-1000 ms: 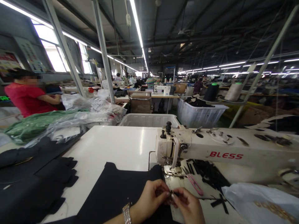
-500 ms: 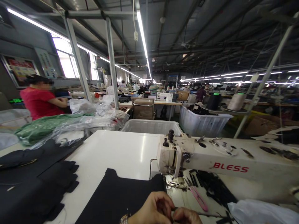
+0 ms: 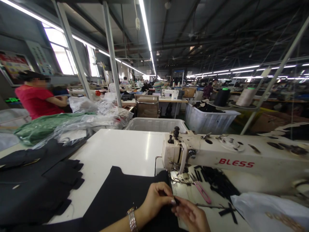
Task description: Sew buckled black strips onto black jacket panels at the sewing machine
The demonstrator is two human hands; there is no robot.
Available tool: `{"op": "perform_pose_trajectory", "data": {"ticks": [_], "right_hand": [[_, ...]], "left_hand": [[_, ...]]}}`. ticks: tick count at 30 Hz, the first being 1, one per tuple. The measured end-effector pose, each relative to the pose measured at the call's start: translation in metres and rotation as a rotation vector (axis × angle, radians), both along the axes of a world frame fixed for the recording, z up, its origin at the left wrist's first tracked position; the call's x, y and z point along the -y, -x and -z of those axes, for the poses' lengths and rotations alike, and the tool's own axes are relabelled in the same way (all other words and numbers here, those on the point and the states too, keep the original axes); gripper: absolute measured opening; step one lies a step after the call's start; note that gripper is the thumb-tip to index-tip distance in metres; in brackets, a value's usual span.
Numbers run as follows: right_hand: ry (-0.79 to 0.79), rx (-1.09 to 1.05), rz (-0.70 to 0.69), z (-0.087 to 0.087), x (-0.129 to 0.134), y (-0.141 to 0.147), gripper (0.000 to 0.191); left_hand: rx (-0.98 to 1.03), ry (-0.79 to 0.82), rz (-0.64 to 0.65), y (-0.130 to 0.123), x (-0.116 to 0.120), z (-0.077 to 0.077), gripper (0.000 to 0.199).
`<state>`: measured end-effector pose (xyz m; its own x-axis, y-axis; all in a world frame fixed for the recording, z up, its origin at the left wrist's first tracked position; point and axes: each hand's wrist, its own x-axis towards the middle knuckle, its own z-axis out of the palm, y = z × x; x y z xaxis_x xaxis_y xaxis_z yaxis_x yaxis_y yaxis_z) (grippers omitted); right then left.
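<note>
My left hand (image 3: 158, 198), with a metal watch at the wrist, is pinched over a black cloth panel (image 3: 120, 193). Its fingertips meet those of my right hand (image 3: 189, 212), also pinched, on a small dark piece between them. The panel lies on the white table, its upper right corner beside the presser foot of the sewing machine (image 3: 207, 151). Right of the needle area are pink-handled snips (image 3: 202, 192) and a heap of short black strips (image 3: 218, 183). Two crossed black strips (image 3: 229, 211) lie nearer my right hand.
Stacked black cloth pieces (image 3: 41, 187) cover the left of the table (image 3: 120, 148). Bagged goods (image 3: 96, 119) lie behind them. A white plastic bag (image 3: 267, 209) is at the right. Beyond the table stand a bin (image 3: 156, 121) and a person in red (image 3: 36, 100).
Both hands have risen in the view, showing more of my left wrist and watch. The surroundings sit slightly higher in the view. My fingertips remain together.
</note>
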<state>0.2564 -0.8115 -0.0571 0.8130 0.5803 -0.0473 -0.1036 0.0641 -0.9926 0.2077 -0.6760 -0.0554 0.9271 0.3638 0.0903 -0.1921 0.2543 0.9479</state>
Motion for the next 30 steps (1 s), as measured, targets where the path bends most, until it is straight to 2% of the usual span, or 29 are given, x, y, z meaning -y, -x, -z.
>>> {"op": "perform_pose_trajectory", "data": {"ticks": [4, 9, 21, 27, 30], "right_hand": [[0.051, -0.035, -0.045, -0.0100, 0.0038, -0.0030, 0.035], [0.021, -0.096, -0.038, -0.0122, 0.0055, -0.0047, 0.030], [0.133, 0.091, 0.027, -0.0106, 0.0075, -0.0013, 0.031], [0.190, 0.189, -0.011, -0.0084, 0.0086, -0.0023, 0.032], [0.151, 0.113, -0.013, -0.0093, 0.0089, -0.0035, 0.031]], "left_hand": [[-0.104, 0.107, 0.120, 0.0034, -0.0003, -0.0043, 0.027], [-0.119, 0.149, 0.201, 0.0055, -0.0007, -0.0072, 0.025], [-0.150, 0.131, 0.173, 0.0056, -0.0001, -0.0086, 0.033], [-0.151, 0.064, 0.178, 0.0064, 0.0003, -0.0024, 0.035], [-0.150, -0.151, 0.165, 0.0091, -0.0007, -0.0044, 0.029]]}}
